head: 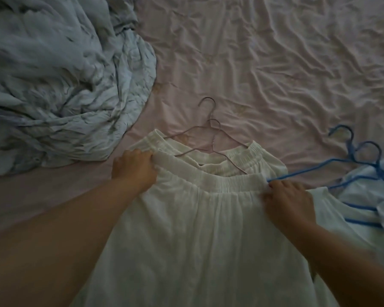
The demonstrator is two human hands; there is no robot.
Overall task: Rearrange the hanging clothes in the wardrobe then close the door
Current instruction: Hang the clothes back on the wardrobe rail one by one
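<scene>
A white skirt (204, 222) with an elastic waistband lies spread on the bed in front of me. My left hand (134, 168) grips the left end of its waistband. My right hand (286, 200) grips the right end. Under it lies a second white garment (235, 159) on thin pinkish wire hangers (211, 129), whose hooks point away from me. Blue hangers (361, 162) with pale blue clothes (368, 196) lie at the right, one arm touching my right hand. The wardrobe is out of view.
A crumpled grey-blue blanket (60, 80) fills the upper left. The wrinkled pink bedsheet (275, 63) covers the bed beyond the clothes.
</scene>
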